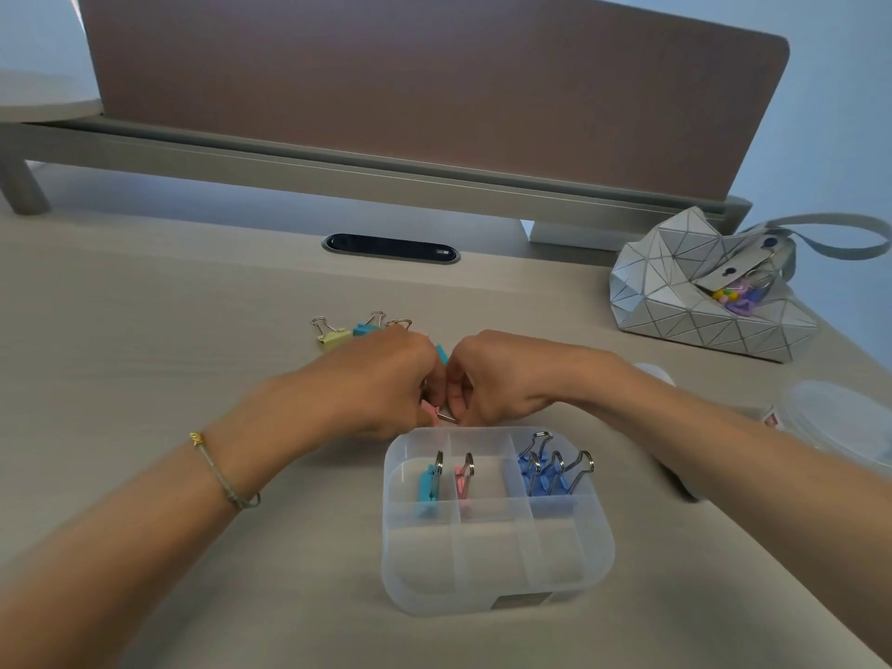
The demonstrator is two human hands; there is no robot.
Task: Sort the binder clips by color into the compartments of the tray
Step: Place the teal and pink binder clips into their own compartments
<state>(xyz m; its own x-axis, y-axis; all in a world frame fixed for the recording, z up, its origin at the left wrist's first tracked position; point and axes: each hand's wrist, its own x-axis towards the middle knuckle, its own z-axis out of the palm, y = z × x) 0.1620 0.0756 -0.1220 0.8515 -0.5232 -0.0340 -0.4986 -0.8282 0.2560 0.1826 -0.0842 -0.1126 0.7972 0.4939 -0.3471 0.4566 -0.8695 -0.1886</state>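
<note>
A clear plastic tray (497, 605) with six compartments sits on the desk in front of me. Its back row holds a teal clip (428, 482) on the left, a pink clip (464, 478) in the middle and several blue clips (550, 473) on the right; the front row holds nothing. Just behind the tray my left hand (381, 383) is closed on a pink clip (432, 411). Touching it, my right hand (502, 376) is curled, fingers at that clip's wire handle. A teal clip (441, 353) peeks out between the hands. Beyond lie a yellow clip (333, 336) and a teal clip (368, 326).
A silver geometric bag (700, 292) with a strap lies at the back right. A clear round lid (840, 417) sits at the right edge. A raised shelf (338, 171) with a brown panel runs along the back, above an oval cable port (391, 248).
</note>
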